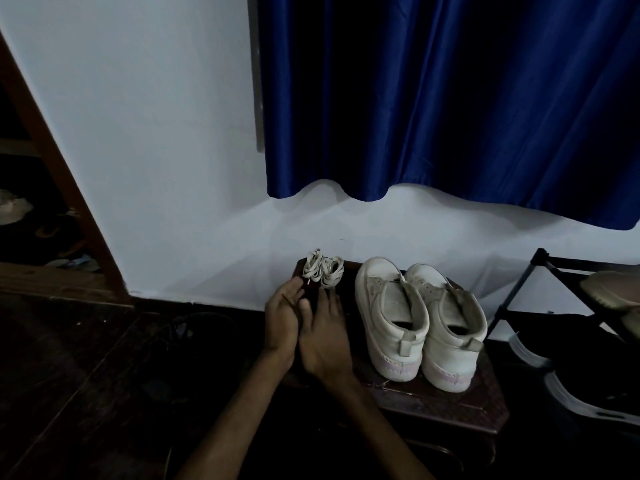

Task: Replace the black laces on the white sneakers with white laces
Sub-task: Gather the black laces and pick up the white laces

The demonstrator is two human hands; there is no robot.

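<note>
On a small dark wooden table [450,403] set against a white painted wall [156,150], a pair of white low-top sneakers [394,317] stands side by side, touching, with heels and pull tabs toward the viewer and toes toward the wall. At the table's far left corner, beside the sneakers but apart from them, lie the flat white shoelaces [322,270], coiled into two small bundles that touch each other.

Both bare forearms reach forward over the left part of the table. The left hand [282,320] is turned on edge with its fingers stretched toward the coils, fingertips just short of them. A thin dark strand [289,304] crosses this hand; whether the hand grips it cannot be told in the dim light. The right hand [323,336] lies palm down with fingers straight and relaxed, its thumb against the left hand, and nothing shows in its grasp.

A glossy dark blue curtain [450,98] hangs above the table. A black metal rack [540,255] stands at the right, and a brown wooden door frame [45,157] runs along the left.
</note>
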